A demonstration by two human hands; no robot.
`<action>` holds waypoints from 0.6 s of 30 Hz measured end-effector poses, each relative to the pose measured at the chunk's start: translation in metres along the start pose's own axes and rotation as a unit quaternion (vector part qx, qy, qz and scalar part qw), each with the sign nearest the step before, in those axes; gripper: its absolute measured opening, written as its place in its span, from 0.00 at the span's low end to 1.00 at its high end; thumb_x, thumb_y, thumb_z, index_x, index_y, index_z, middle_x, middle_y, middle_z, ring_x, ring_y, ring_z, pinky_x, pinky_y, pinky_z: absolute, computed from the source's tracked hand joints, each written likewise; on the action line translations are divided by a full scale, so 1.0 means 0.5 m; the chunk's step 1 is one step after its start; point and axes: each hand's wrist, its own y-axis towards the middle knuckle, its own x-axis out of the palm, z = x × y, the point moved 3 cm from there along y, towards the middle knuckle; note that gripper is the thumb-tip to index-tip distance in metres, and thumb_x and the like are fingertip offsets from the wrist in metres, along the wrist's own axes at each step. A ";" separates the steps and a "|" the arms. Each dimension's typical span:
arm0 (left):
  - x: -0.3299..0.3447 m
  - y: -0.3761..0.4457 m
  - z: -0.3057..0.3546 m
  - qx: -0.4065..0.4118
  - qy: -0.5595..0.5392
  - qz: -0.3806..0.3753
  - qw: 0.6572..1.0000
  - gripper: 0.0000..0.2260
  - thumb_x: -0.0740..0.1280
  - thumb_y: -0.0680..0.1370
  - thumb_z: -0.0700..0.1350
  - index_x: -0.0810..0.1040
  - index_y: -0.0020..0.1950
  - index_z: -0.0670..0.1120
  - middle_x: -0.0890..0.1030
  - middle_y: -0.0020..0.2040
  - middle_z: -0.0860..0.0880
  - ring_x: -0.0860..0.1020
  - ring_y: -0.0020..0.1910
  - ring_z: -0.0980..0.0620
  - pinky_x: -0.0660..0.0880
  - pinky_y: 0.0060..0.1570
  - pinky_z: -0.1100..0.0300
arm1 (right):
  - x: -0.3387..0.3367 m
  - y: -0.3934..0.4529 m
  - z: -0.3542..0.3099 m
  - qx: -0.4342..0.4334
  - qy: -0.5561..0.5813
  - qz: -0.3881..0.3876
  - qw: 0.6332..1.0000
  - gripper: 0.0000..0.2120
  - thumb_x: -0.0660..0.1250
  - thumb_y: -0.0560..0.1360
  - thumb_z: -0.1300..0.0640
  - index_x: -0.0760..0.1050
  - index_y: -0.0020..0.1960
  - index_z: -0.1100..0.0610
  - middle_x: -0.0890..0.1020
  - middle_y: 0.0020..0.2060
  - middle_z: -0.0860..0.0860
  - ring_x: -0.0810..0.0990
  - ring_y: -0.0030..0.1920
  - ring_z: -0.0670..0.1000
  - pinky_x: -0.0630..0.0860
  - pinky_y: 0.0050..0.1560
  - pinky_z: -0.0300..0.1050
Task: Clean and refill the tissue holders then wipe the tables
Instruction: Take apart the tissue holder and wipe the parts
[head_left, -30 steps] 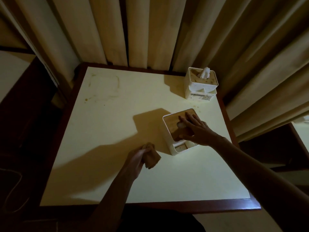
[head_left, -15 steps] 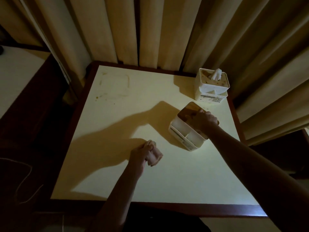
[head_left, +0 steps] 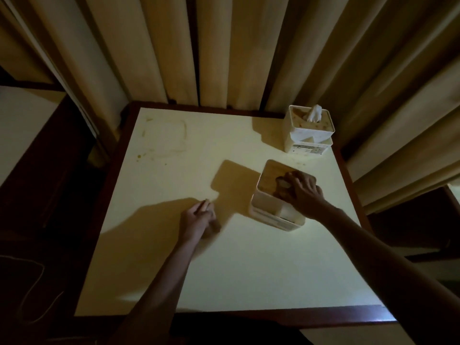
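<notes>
The holder-cleaning step is in hand, by the look of it. A white holder (head_left: 276, 205) stands right of centre on the surface (head_left: 249, 270), and the right hand (head_left: 300, 191) is laid over its wooden top, fingers bent down onto the lid — whether something is pinched beneath them cannot be told in the dim light. The left hand (head_left: 199, 217) rests on the surface just left of the holder, fingers curled round a small cloth (head_left: 211, 229) that is partly hidden and blurred. A second holder (head_left: 308, 135), a tissue (head_left: 314, 113) standing out of its top, sits at the far right corner. Smears (head_left: 164, 138) are seen at the far left — judged untouched so far. Next, the cloth would need bringing to the steadied holder.
</notes>
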 end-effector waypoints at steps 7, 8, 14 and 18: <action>-0.002 0.019 0.030 0.082 0.137 0.013 0.987 0.15 0.67 0.76 0.39 0.79 0.63 0.45 0.82 0.57 0.50 0.79 0.50 0.55 0.71 0.42 0.69 | -0.020 0.002 0.001 -0.114 -0.059 -0.101 0.987 0.32 0.59 0.80 0.51 0.45 0.76 0.37 0.37 0.77 0.48 0.32 0.75 0.58 0.42 0.73 0.65; 0.003 0.018 0.029 0.093 0.161 0.011 0.983 0.15 0.67 0.76 0.38 0.79 0.63 0.45 0.82 0.57 0.49 0.79 0.50 0.55 0.70 0.43 0.69 | -0.012 -0.004 -0.007 -0.080 -0.034 -0.087 0.992 0.32 0.59 0.81 0.53 0.44 0.76 0.37 0.37 0.77 0.49 0.33 0.75 0.58 0.44 0.74 0.65; 0.019 0.025 0.006 0.131 0.237 -0.006 0.963 0.13 0.67 0.77 0.39 0.80 0.61 0.43 0.82 0.56 0.47 0.79 0.48 0.54 0.71 0.43 0.69 | 0.064 -0.067 -0.053 0.075 0.072 -0.027 0.994 0.39 0.57 0.75 0.33 0.41 0.78 0.43 0.36 0.77 0.51 0.34 0.76 0.59 0.38 0.72 0.63; 0.019 0.028 0.003 0.124 0.250 -0.002 0.960 0.13 0.67 0.76 0.42 0.80 0.60 0.44 0.83 0.55 0.47 0.81 0.51 0.49 0.76 0.48 0.62 | 0.078 -0.075 -0.050 0.057 0.095 -0.001 0.994 0.40 0.58 0.71 0.29 0.49 0.77 0.41 0.36 0.77 0.52 0.33 0.75 0.58 0.35 0.71 0.64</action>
